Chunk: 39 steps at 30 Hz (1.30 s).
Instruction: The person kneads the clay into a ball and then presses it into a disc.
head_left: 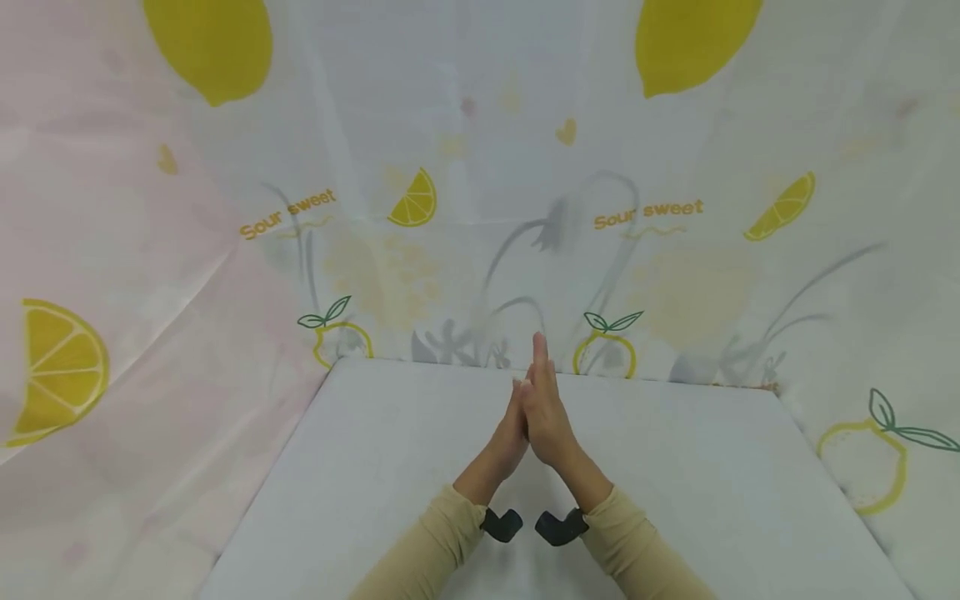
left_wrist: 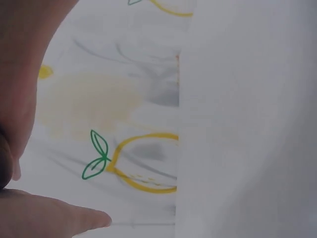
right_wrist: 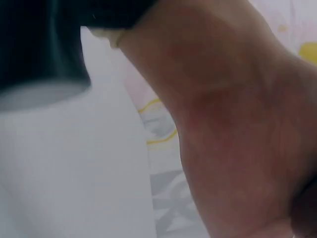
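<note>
In the head view my left hand [head_left: 510,437] and right hand [head_left: 547,417] meet palm to palm over the middle of the white table [head_left: 375,450]. Their fingers are straight and point up and away from me; neither hand holds any object. The right hand partly covers the left. At the left edge of the left wrist view, a finger [left_wrist: 79,218] reaches sideways below part of a hand or wrist. Bare skin of a hand and wrist [right_wrist: 237,124] fills much of the right wrist view, close to the camera.
Dark camera mounts [head_left: 501,525] sit at both wrists, just below the beige sleeves [head_left: 420,546]. A pale cloth [head_left: 495,167] printed with lemons and "Sour sweet" lettering hangs behind and beside the table.
</note>
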Available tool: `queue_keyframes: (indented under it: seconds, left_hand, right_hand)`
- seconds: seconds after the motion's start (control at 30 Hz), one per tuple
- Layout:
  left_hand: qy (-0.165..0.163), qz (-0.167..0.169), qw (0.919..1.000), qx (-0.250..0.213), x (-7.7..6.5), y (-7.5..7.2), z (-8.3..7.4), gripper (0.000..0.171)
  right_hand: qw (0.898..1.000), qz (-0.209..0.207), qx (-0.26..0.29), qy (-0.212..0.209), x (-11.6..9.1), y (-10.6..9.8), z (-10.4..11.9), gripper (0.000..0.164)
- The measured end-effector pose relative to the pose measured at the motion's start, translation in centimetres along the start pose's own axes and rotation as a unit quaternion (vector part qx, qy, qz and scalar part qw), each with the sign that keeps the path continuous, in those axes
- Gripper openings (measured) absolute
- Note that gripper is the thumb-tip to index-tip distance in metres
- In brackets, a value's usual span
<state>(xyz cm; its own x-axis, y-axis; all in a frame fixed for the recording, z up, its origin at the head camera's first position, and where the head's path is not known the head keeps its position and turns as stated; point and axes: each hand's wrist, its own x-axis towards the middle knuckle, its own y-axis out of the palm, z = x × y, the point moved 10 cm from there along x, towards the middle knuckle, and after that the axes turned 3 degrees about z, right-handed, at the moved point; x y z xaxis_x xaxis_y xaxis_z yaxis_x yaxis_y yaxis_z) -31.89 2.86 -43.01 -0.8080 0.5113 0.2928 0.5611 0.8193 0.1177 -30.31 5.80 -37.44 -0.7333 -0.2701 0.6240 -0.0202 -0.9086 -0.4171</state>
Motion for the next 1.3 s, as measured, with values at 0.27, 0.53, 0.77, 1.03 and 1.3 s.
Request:
queue_keyframes:
  seconds: [0.27, 0.53, 0.77, 1.03, 1.3]
  left_hand:
    - [-0.022, 0.033, 0.9991, -0.014, -0.5, 0.6, 0.1, 0.091]
    - [0.035, 0.02, 0.9986, 0.034, 0.1, 0.0, -2.8, 0.097]
    - [0.02, -0.054, 0.9933, 0.1, 1.1, -2.3, -2.7, 0.087]
    - [-0.019, -0.1, 0.9891, 0.106, 1.2, -3.6, -0.4, 0.08]
    - [-0.047, -0.056, 0.9923, 0.1, 0.8, -2.0, 1.6, 0.073]
  right_hand:
    - [0.994, 0.008, 0.094, 0.055, 0.6, -1.4, -3.2, 0.06]
    - [0.989, 0.022, 0.104, 0.102, -0.9, -0.9, -5.8, 0.057]
    - [0.996, 0.028, 0.059, 0.062, -2.8, 1.3, -3.6, 0.057]
    - [0.999, 0.019, 0.022, 0.028, -2.9, 1.8, -0.9, 0.061]
    - [1.0, 0.001, -0.026, -0.008, -1.0, 0.3, 0.7, 0.063]
